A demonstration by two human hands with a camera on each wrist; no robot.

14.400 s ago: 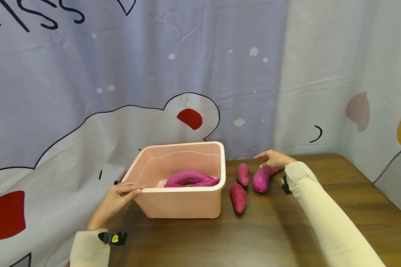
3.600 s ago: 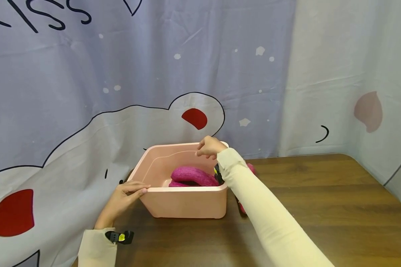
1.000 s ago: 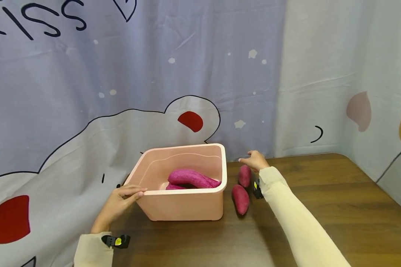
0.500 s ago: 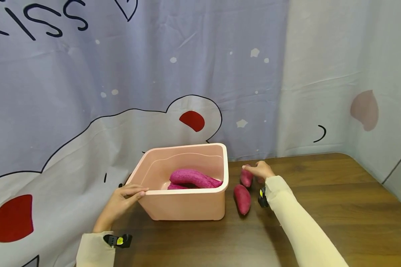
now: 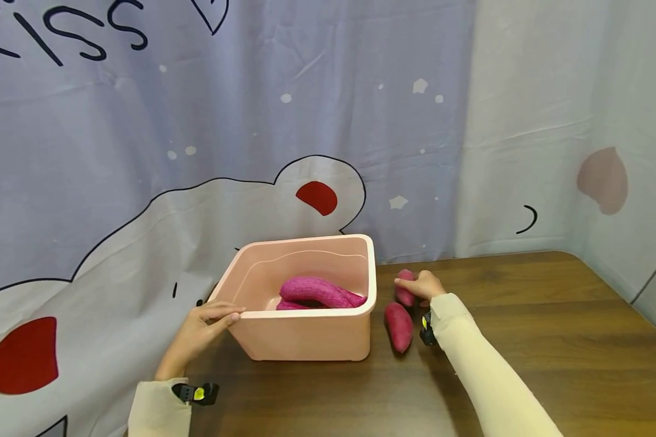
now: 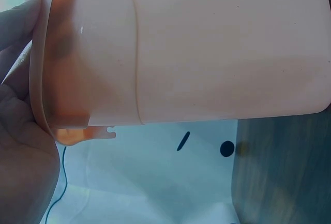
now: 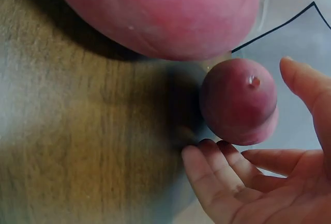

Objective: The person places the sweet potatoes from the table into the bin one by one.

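Observation:
At the corner rim of a pink plastic bin [image 5: 306, 334], my left hand [image 5: 197, 334] holds the edge with thumb and fingers; the left wrist view shows the hand [image 6: 23, 125] against the rim [image 6: 39, 69]. Inside the bin lie long, curved purple eggplants [image 5: 314, 290], one across another. My right hand [image 5: 423, 285] is around the farther sweet potato [image 5: 406, 295]. In the right wrist view the thumb [image 7: 300, 79] is apart from that sweet potato [image 7: 235, 97], with the fingers [image 7: 207, 177] just beneath it. A nearer sweet potato [image 5: 399, 328] lies beside the bin.
A wooden table [image 5: 525, 340] bears the bin and both sweet potatoes. Directly behind it hangs a printed curtain [image 5: 404, 133], which also continues down the left side and along the right.
Since the oldest frame, the eggplant at right has left the table, and another lies atop those in the bin. My right hand has lowered to the farther sweet potato. The left hand keeps its place.

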